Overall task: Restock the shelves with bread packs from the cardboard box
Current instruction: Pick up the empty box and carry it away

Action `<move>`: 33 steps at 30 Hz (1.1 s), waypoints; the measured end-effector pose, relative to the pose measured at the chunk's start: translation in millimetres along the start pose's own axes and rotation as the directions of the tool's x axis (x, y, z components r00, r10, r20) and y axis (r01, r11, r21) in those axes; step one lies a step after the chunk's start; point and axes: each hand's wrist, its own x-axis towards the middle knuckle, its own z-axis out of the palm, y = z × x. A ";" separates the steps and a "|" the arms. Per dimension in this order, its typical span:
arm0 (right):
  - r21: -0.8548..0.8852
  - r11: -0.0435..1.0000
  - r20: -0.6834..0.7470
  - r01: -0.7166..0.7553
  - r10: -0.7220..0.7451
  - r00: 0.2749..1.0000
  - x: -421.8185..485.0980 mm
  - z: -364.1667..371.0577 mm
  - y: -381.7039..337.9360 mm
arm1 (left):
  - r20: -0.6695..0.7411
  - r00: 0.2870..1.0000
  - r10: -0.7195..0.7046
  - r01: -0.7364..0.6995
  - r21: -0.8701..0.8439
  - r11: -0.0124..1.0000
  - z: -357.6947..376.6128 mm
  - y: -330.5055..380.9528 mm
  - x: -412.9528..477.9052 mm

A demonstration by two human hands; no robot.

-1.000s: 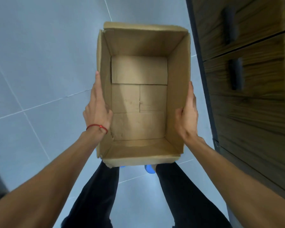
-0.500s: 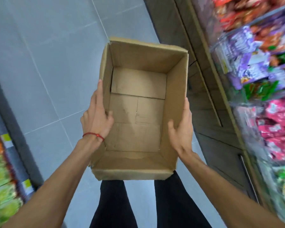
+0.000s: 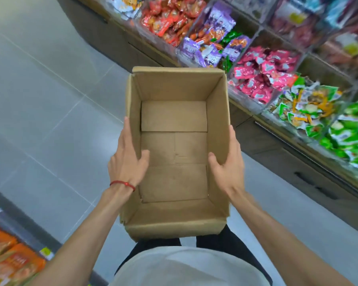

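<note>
An open brown cardboard box (image 3: 174,89) hangs in front of me above the floor, its top flaps gone or folded away. Only bare cardboard flaps show on its bottom; no bread packs are inside. My left hand (image 3: 126,159), with a red string at the wrist, clasps the left wall, thumb over the rim into the box. My right hand (image 3: 227,162) clasps the right wall the same way. Both arms reach in from the lower corners.
Clear shelf bins (image 3: 256,65) of red, purple, pink and green snack packets run along the right, above dark wooden cabinet fronts (image 3: 277,149). Orange packs (image 3: 10,261) sit on a low shelf at the lower left. Grey floor tiles (image 3: 50,120) lie between.
The view has swung up and rightwards, so the snack bins on the right now fill the upper right. The box stays held in both hands, with my thumbs further inside the rim.
</note>
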 end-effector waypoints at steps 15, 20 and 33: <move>0.197 0.941 -0.455 -0.275 0.336 0.825 -214.9 -199.0 132.7 | 0.254 0.821 0.512 -0.526 -0.014 0.851 85.7 186.5 -185.0; 0.268 0.900 -0.569 -0.345 0.437 0.697 -301.0 -272.2 197.9 | 0.351 0.699 0.624 -0.657 -0.029 0.753 145.1 255.5 -277.9; 0.528 0.740 -0.703 -0.417 0.656 0.275 -428.6 -424.2 333.9 | 0.503 0.275 0.819 -0.905 -0.152 0.397 286.7 458.4 -468.0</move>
